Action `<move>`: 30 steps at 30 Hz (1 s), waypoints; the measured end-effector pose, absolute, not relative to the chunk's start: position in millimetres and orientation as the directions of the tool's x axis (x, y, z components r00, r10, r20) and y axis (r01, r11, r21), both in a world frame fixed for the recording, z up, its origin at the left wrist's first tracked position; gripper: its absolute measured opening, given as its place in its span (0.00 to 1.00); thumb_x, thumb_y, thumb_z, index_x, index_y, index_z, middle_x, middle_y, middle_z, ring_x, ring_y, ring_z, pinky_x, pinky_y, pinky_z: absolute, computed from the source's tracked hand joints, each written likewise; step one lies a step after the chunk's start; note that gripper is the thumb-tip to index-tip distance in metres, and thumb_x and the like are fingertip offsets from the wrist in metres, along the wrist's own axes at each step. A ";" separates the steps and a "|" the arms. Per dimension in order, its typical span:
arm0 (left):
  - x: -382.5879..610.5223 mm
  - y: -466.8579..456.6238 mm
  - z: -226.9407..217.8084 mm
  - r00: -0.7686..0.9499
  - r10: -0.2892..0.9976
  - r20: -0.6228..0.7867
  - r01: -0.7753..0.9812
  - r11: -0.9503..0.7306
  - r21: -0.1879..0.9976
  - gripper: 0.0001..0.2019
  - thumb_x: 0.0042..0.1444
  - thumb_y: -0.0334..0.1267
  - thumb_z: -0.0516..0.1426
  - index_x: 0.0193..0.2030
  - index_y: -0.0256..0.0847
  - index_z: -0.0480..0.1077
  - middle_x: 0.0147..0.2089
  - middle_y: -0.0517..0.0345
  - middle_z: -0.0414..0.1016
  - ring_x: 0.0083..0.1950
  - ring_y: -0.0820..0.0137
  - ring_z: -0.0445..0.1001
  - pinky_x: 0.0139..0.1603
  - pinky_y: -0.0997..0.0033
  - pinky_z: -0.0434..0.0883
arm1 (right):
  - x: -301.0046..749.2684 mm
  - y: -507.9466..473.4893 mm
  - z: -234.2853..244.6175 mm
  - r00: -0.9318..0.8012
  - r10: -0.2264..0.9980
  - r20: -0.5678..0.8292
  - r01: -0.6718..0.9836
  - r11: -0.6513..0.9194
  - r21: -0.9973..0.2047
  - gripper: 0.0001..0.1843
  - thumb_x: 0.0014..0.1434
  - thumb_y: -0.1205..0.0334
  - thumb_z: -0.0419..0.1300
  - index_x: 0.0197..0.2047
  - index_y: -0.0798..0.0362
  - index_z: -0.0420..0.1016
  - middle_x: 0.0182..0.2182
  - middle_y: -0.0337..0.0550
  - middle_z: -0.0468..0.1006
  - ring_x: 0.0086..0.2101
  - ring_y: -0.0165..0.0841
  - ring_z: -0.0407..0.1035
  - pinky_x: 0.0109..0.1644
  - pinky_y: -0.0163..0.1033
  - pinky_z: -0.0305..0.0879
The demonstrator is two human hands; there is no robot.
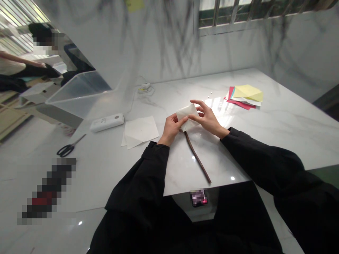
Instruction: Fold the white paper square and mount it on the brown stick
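Between my two hands is a small folded piece of white paper [186, 111]. My left hand [171, 128] pinches its lower left side, thumb on top. On its right side my right hand [209, 120] grips the paper with the thumb in front, the index finger raised behind it. From beneath the paper a thin brown stick [196, 156] runs down toward the table's front edge; I cannot tell whether its upper end is held or only covered. To the left of my left hand lie a few white paper sheets [141, 131].
A white oblong device [107, 122] and black-handled scissors [66, 150] lie left. Coloured papers [247, 94] are stacked at the right. A clear plastic bin [79, 91] stands at the back left, near another person [71, 53]. A coiled cable [145, 88] lies by the wall.
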State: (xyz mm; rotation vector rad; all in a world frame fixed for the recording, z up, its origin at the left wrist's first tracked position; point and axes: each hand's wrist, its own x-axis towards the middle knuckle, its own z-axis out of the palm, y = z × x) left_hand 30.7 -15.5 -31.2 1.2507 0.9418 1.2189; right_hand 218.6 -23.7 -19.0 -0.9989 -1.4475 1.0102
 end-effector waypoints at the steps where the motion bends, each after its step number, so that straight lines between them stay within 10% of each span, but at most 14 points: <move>1: 30.6 -15.5 -31.3 0.158 0.981 0.110 -0.143 -0.088 0.986 0.29 0.43 0.55 0.77 0.46 0.36 0.82 0.43 0.47 0.86 0.42 0.59 0.83 0.44 0.61 0.78 | 218.8 -24.3 -18.3 -0.095 0.955 0.282 0.057 0.288 -0.956 0.44 0.53 0.39 0.77 0.69 0.42 0.73 0.49 0.47 0.84 0.48 0.45 0.80 0.52 0.48 0.80; 30: 28.4 -15.3 -30.8 0.164 0.984 0.065 -0.149 -0.041 0.988 0.26 0.41 0.52 0.78 0.40 0.35 0.83 0.39 0.49 0.86 0.37 0.65 0.79 0.40 0.67 0.74 | 220.7 -22.0 -26.8 -0.181 0.928 0.325 -0.007 0.329 -0.944 0.43 0.56 0.43 0.77 0.70 0.44 0.68 0.47 0.46 0.84 0.46 0.45 0.80 0.55 0.52 0.79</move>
